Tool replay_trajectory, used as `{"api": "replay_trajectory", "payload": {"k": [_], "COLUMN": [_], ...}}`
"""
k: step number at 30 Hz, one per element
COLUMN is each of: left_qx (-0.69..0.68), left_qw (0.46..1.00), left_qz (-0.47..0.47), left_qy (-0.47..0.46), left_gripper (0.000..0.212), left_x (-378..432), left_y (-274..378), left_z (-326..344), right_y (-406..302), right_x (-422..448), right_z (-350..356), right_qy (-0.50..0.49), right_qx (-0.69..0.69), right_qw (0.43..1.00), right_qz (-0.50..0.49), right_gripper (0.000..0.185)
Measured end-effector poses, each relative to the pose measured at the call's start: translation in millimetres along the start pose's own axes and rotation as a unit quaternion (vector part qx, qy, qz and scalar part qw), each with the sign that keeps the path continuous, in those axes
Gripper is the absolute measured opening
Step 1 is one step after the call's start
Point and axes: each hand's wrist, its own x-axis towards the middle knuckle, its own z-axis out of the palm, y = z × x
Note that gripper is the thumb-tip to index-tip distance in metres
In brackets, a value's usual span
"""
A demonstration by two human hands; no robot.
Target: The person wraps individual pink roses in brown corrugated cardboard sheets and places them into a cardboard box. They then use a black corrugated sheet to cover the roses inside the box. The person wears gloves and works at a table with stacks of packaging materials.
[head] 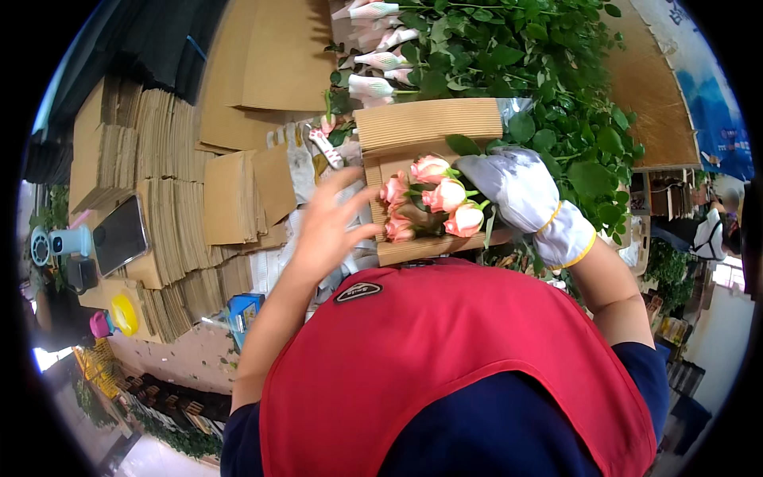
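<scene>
Several pink roses (444, 195) lie in a group on corrugated cardboard (429, 126) in front of me, their blooms pointing left. My right hand (509, 185), in a white and grey work glove with yellow trim, is at the stems just right of the blooms; its fingertips are partly hidden, so its grip is unclear. My bare left hand (337, 223) is blurred, fingers spread, left of the blooms, and holds nothing. A white and pink paw-shaped tool (325, 147) rests beyond it. At the top lie more roses in white foam nets (371, 86), with leafy stems (536, 59) to their right.
Stacks of cardboard sheets (170, 197) stand to the left, with a dark-screened phone or tablet (121, 235), a small light-blue fan (70, 242) and a yellow tape roll (124, 314). A blue box (244, 313) is near my left forearm. Another person (709, 232) is at the far right.
</scene>
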Motion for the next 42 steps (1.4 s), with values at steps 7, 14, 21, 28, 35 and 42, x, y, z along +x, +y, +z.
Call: {"api": "replay_trajectory", "payload": {"k": [7, 14, 21, 28, 35, 42], "left_qx": [-0.249, -0.215, -0.210, -0.243, -0.011, -0.105], "left_qw": [0.967, 0.973, 0.971, 0.970, 0.997, 0.985], "left_qz": [0.018, 0.082, 0.083, 0.025, 0.054, 0.137], "left_qy": [-0.046, 0.003, -0.075, 0.013, 0.054, 0.007], "left_gripper": [0.063, 0.052, 0.046, 0.049, 0.046, 0.044], "left_x": [0.2, 6.9, 16.7, 6.2, 7.4, 29.0], "left_y": [-12.4, -20.2, -22.6, -19.4, -16.9, -31.2], "left_z": [66.5, 72.8, 57.8, 75.9, 71.0, 66.9], "right_y": [-11.0, -26.7, -5.3, -31.6, -1.0, 2.2], "right_x": [9.2, 23.4, 9.6, 37.2, 26.9, 28.7], "right_z": [-1.7, 35.7, 36.2, -32.4, 69.2, 73.1], "right_qy": [0.029, -0.062, -0.063, -0.069, -0.057, -0.074], "right_qx": [0.015, 0.001, 0.049, 0.044, 0.014, 0.044], "right_qw": [0.998, 0.997, 0.997, 0.991, 0.996, 0.996], "right_qz": [0.057, 0.041, -0.019, 0.106, 0.071, 0.032], "right_gripper": [0.034, 0.030, 0.049, 0.037, 0.042, 0.041]}}
